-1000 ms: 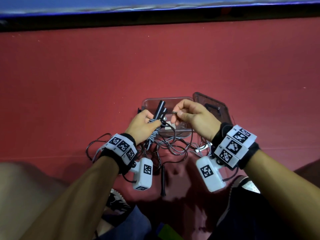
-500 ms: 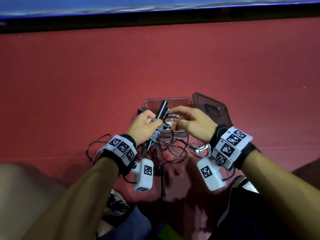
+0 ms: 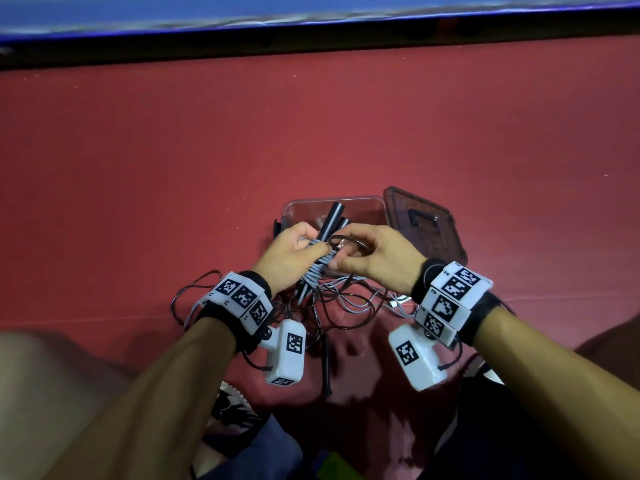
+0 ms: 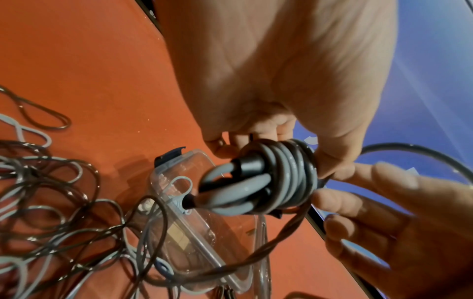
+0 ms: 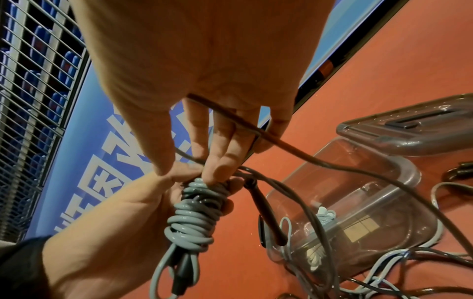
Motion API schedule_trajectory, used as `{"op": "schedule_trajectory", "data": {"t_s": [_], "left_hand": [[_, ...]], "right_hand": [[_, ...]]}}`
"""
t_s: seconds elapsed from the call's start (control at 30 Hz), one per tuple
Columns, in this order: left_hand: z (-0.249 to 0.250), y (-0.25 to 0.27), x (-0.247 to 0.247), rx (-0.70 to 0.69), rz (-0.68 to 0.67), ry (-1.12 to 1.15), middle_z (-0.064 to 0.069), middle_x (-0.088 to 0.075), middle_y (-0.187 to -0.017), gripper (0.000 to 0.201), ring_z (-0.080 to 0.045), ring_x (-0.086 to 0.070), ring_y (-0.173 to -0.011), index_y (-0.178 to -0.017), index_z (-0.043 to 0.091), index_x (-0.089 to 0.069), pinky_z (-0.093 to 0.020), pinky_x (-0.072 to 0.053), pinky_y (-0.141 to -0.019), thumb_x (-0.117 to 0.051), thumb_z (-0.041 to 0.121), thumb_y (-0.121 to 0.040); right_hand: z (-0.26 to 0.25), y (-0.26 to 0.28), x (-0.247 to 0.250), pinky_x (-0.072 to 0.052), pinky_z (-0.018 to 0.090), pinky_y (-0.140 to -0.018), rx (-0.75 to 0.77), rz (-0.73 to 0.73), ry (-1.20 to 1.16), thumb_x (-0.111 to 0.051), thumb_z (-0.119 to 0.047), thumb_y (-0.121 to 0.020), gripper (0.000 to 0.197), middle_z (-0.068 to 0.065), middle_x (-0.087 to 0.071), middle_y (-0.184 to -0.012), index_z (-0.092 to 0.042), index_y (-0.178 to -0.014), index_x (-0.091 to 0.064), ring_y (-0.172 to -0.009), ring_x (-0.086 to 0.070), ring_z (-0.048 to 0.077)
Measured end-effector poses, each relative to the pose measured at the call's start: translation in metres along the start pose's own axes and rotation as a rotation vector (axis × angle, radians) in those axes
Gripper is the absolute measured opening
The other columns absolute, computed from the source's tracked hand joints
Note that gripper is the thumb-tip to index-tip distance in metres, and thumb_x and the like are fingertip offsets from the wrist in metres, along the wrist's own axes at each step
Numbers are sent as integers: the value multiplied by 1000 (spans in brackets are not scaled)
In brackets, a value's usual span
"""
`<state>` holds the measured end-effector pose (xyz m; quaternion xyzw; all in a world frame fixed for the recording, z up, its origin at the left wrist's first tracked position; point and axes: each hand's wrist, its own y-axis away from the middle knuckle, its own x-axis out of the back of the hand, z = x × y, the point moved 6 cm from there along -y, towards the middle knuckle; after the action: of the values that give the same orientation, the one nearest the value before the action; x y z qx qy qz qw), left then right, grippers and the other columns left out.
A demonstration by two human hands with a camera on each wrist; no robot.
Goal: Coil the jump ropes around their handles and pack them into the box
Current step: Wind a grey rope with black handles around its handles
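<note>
Nearest the person, a loose tangle of rope (image 3: 341, 306) lay on the red floor (image 3: 173, 168) on the near side of the box (image 3: 301, 211). Such cord looked light, springy and slick, likely to unwind unless pinned, so the handles seemed the firm place to hold. Just above the box's near edge, the left hand (image 3: 294, 254) gripped the black handles (image 3: 330, 220) with grey rope (image 5: 192, 220) coiled around them. The right hand (image 3: 377, 258), touching that bundle, pinched a brown rope (image 5: 294, 148) running across its fingers (image 5: 222, 145). Beside the box lay its lid (image 3: 426, 223).
</note>
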<state>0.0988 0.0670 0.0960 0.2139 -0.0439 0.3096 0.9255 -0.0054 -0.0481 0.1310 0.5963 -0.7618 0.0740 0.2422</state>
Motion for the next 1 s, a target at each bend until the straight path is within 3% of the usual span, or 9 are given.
{"op": "schedule_trajectory", "data": {"t_s": [0.13, 0.27, 0.37, 0.5, 0.63, 0.73, 0.8, 0.87, 1.0], "left_hand": [[0, 0, -1, -5, -9, -23, -27, -72, -102, 24, -21, -65, -86, -103, 3, -55, -42, -49, -89, -69, 19, -92], [1, 1, -2, -6, -26, -36, -11, -71, -89, 12, -15, -64, -81, -100, 8, -56, -31, -47, -83, -66, 12, -97], [1, 2, -1, 6, -19, -23, -22, -74, -94, 29, -22, -65, -82, -103, 4, -56, -37, -48, -81, -73, 24, -89], [-10, -2, 6, 45, 28, -96, -20, -75, -95, 51, -31, -69, -80, -99, 12, -57, -49, -53, -83, -70, 50, -68], [-15, -6, 12, 40, 88, -155, -20, -74, -94, 55, -31, -70, -79, -96, 13, -57, -43, -49, -77, -66, 58, -65], [-14, -6, 15, 47, 124, -189, -14, -77, -89, 50, -38, -72, -88, -92, 15, -58, -49, -55, -80, -64, 58, -68], [-12, -6, 17, 49, 154, -210, -16, -76, -91, 46, -34, -71, -78, -93, 13, -58, -40, -52, -70, -66, 55, -75], [-12, -7, 20, 53, 193, -268, -17, -75, -91, 37, -23, -60, -67, -96, 9, -59, -32, -41, -62, -67, 45, -88], [-14, -8, 26, 65, 248, -372, -5, -61, -75, 28, -17, -48, -61, -90, 11, -56, -29, -32, -51, -63, 38, -94]], "right_hand": [[-5, 0, 9, -55, 42, -89, 30, 82, -9, -75, -42, -84, 12, -5, -74, -84, -33, -91, -73, -83, -69, 15], [-6, -2, 7, -56, 39, -84, 100, 73, 30, -71, -34, -89, 7, -3, -73, -85, -32, -95, -71, -79, -68, 14], [-4, -2, 9, -57, 38, -80, 98, 119, -15, -69, -22, -92, 5, -4, -73, -80, -25, -92, -72, -72, -66, 9], [-7, -3, 19, -59, 43, -73, 103, 177, -114, -67, -20, -93, 7, 4, -75, -83, -25, -90, -71, -74, -70, 26], [-16, 1, 20, -48, 17, -66, 123, 157, -192, -66, -9, -94, 6, 12, -75, -85, -10, -94, -71, -69, -65, 9], [-19, 2, 16, -54, 27, -72, 140, 120, -175, -67, -12, -94, 5, 8, -75, -84, -11, -95, -72, -75, -68, 21], [-21, 3, 12, -55, 27, -74, 144, 81, -159, -68, -11, -93, 5, 6, -75, -84, -11, -94, -73, -79, -69, 26], [-24, 6, 9, -53, 21, -77, 162, 59, -127, -68, -12, -93, 5, 2, -75, -85, -12, -93, -73, -82, -70, 20], [-28, 8, 10, -55, 24, -76, 175, 66, -198, -67, -7, -93, 6, 8, -74, -86, -6, -95, -73, -78, -70, 20]]}}
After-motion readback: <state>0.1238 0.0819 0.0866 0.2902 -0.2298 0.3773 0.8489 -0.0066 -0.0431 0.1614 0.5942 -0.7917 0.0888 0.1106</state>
